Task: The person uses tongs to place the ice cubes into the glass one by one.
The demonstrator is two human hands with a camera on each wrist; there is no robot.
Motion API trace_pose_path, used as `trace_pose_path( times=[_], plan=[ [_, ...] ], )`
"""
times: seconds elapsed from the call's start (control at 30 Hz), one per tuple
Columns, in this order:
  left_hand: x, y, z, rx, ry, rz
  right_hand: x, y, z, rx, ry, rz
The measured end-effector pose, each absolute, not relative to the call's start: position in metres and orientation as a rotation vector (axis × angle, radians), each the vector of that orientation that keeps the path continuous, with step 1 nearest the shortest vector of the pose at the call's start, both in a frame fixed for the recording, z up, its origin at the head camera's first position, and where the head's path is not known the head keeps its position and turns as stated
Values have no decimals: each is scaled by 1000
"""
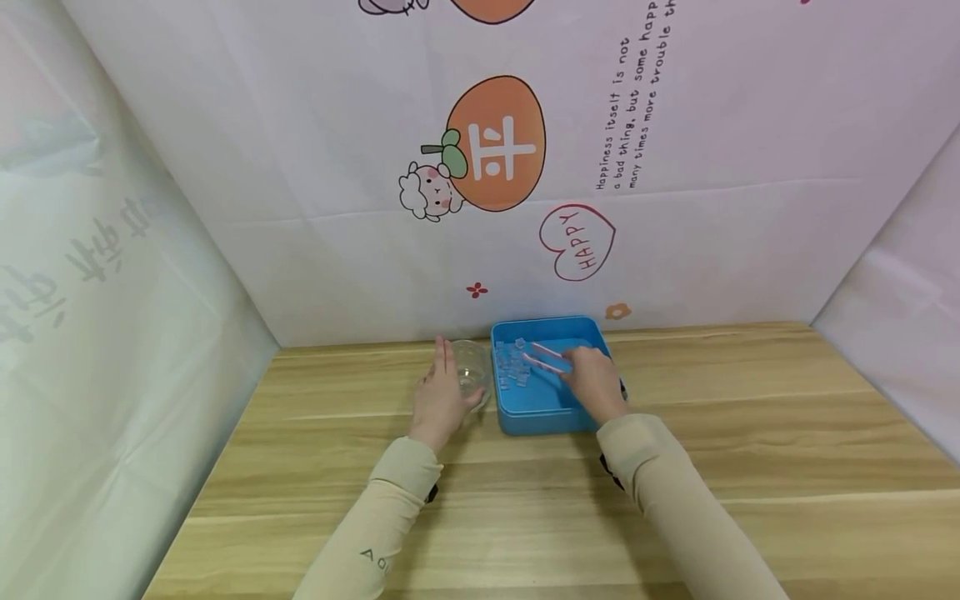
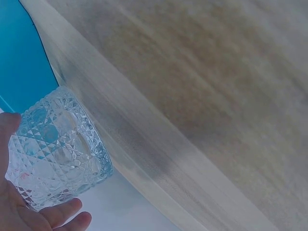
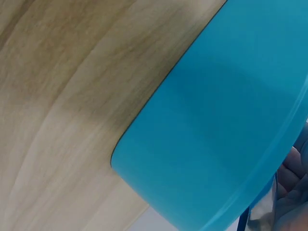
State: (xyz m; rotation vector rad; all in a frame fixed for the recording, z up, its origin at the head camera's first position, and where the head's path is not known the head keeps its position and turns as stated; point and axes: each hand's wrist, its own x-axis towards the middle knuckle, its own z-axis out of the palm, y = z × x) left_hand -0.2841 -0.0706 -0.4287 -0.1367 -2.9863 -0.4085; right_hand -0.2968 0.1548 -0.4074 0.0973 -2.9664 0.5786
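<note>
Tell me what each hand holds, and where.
Right hand: slender pink-white tongs, by the end opposite their tips. Left hand: clear, patterned round cup, by its side.

tweezers (image 1: 542,364) partly hidden, wall lettering (image 1: 632,108) cropped

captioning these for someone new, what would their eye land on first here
Most likely the bright blue box on the wooden table, with small clear pieces along its left side and pink tongs held over them in the right hand. Just left of it, the left hand holds a patterned clear glass. Above, an orange fruit print stands out on the white backdrop.
</note>
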Motion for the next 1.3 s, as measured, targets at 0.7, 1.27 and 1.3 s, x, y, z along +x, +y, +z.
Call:
trace_pose_path(
  times=[0.7, 1.27, 1.3],
  plan=[
    [-286, -70, -431, -132, -2970, -438, -296, 153, -411, 107, -2957, 520],
    [-286, -71, -433, -142, -2955, -376, -297, 156, -414, 125, -2943, 563],
    [-286, -70, -433, -143, -2954, -377, -297, 157, -414, 131, -2939, 559]
  ],
)
